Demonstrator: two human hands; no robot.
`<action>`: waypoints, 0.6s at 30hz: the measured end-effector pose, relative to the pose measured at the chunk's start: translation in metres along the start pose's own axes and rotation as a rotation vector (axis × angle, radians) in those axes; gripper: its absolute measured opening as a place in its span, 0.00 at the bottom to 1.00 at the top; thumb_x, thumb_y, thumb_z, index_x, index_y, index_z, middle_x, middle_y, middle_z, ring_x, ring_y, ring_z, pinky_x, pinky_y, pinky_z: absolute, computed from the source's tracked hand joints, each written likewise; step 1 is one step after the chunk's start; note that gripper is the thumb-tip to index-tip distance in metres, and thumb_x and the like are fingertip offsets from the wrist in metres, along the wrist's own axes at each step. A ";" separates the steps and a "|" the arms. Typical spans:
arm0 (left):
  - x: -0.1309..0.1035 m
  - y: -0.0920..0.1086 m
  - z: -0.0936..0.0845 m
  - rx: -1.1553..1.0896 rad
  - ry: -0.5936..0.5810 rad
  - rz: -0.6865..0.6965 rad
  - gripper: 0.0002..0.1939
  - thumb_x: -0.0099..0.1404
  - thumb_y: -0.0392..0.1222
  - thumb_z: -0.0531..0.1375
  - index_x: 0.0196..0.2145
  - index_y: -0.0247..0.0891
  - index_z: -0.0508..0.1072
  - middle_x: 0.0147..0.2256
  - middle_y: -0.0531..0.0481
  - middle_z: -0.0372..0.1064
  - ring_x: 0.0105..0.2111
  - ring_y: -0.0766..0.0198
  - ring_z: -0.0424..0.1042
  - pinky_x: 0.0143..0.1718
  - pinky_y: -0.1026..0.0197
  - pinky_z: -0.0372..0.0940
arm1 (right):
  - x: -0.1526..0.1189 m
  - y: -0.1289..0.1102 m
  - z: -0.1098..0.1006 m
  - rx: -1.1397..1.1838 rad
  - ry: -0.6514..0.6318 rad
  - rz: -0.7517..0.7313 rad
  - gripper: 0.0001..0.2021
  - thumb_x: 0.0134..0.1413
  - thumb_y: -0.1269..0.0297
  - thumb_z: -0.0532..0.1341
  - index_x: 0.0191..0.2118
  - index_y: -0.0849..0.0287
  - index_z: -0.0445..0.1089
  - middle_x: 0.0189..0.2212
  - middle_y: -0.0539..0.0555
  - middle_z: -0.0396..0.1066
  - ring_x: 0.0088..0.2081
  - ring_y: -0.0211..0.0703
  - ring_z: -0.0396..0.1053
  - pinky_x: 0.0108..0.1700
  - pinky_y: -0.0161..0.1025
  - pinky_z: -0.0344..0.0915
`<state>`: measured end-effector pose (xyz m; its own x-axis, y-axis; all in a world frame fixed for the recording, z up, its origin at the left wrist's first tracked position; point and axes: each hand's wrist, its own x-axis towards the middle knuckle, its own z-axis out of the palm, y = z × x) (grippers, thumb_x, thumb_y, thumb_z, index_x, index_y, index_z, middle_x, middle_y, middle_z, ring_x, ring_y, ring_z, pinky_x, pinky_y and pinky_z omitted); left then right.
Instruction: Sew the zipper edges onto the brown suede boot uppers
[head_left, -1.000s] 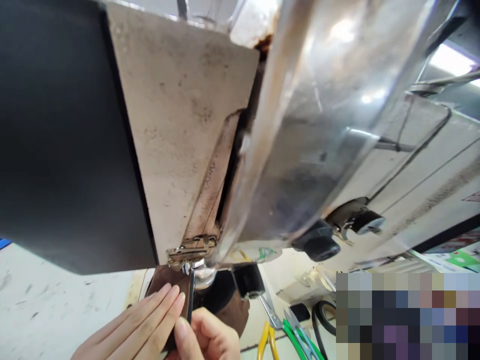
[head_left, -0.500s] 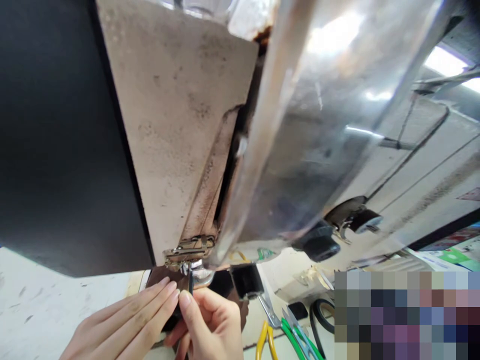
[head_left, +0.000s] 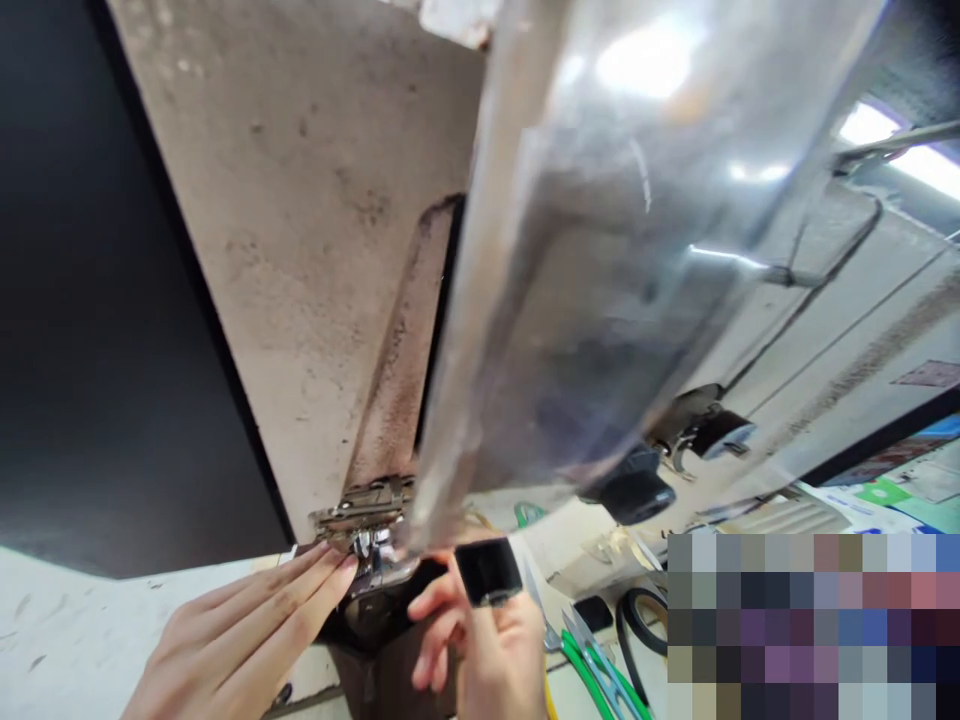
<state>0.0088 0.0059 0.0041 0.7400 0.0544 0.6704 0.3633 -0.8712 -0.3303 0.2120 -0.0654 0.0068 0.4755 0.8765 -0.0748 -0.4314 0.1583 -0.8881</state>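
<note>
**Both hands at the small metal foot under the sewing machine head**

The left hand (head_left: 247, 640) lies flat with its fingers stretched out and together, gripping nothing; the fingertips touch the shiny metal foot (head_left: 371, 555) that hangs at the lower end of the machine. The right hand (head_left: 480, 640) is just to the right of that foot, fingers loosely curled and blurred by motion. Whether it pinches anything I cannot tell; no tool shows in it.

The foot sits directly below a brass-coloured clamp (head_left: 360, 505) on the grubby beige machine body (head_left: 300, 250). A dark brown piece of material (head_left: 390, 650) lies under the foot, between the two hands. Judging by this, the work at the foot is mid-way: the material is in place beneath it and the hands are close in, but nothing shows whether any fitting or adjustment there is finished.

Further out, a shiny curved metal cover (head_left: 600, 280) fills the upper right, with black knobs (head_left: 630, 495) on the machine beneath it. On the white table (head_left: 75, 630) to the right lie green-handled scissors (head_left: 600, 670), a yellow handle (head_left: 549, 695) mostly hidden by the right hand, and a black ring-shaped loop (head_left: 637, 625).

No box, tray or other container is in view, so no contents can be told.
</note>
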 end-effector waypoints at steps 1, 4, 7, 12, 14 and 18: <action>0.003 -0.002 -0.001 0.001 0.013 0.004 0.29 0.72 0.34 0.50 0.69 0.29 0.56 0.57 0.43 0.72 0.66 0.63 0.60 0.68 0.61 0.57 | 0.005 -0.008 -0.004 0.005 0.020 -0.017 0.26 0.50 0.39 0.68 0.34 0.60 0.68 0.21 0.52 0.76 0.11 0.33 0.65 0.13 0.23 0.53; 0.007 -0.005 -0.001 -0.021 0.047 -0.003 0.32 0.70 0.29 0.51 0.70 0.30 0.51 0.53 0.43 0.75 0.67 0.67 0.58 0.68 0.63 0.56 | 0.020 -0.028 -0.014 -0.036 -0.079 -0.031 0.22 0.52 0.43 0.66 0.32 0.60 0.69 0.23 0.55 0.77 0.13 0.35 0.68 0.14 0.25 0.57; 0.002 -0.006 0.004 -0.019 0.022 -0.017 0.30 0.71 0.30 0.49 0.69 0.31 0.55 0.55 0.44 0.75 0.68 0.67 0.57 0.70 0.61 0.53 | 0.026 -0.041 -0.022 -0.058 -0.224 -0.044 0.27 0.56 0.38 0.62 0.25 0.61 0.73 0.17 0.56 0.73 0.15 0.37 0.68 0.16 0.27 0.59; -0.001 -0.011 0.009 0.028 -0.001 0.023 0.19 0.71 0.31 0.52 0.57 0.29 0.71 0.57 0.46 0.73 0.70 0.65 0.53 0.72 0.62 0.47 | 0.011 -0.041 -0.030 -0.004 -0.284 -0.070 0.31 0.59 0.35 0.59 0.30 0.63 0.79 0.19 0.57 0.75 0.18 0.37 0.72 0.21 0.28 0.63; 0.002 -0.013 0.011 0.024 0.011 0.014 0.17 0.70 0.29 0.52 0.53 0.30 0.73 0.54 0.46 0.76 0.69 0.67 0.55 0.72 0.63 0.47 | 0.001 -0.032 -0.031 -0.027 -0.207 -0.076 0.28 0.59 0.36 0.61 0.33 0.61 0.78 0.20 0.55 0.76 0.17 0.35 0.71 0.21 0.26 0.61; 0.001 -0.010 0.015 -0.020 0.041 -0.014 0.18 0.68 0.26 0.54 0.54 0.28 0.71 0.50 0.43 0.78 0.68 0.68 0.58 0.71 0.63 0.50 | -0.016 -0.007 -0.026 -0.222 -0.154 -0.116 0.27 0.60 0.36 0.60 0.33 0.59 0.78 0.17 0.54 0.74 0.15 0.31 0.66 0.20 0.24 0.57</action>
<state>0.0143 0.0218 -0.0023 0.7107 0.0469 0.7019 0.3621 -0.8799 -0.3078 0.2277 -0.0922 0.0024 0.3826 0.9198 0.0873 -0.1950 0.1727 -0.9655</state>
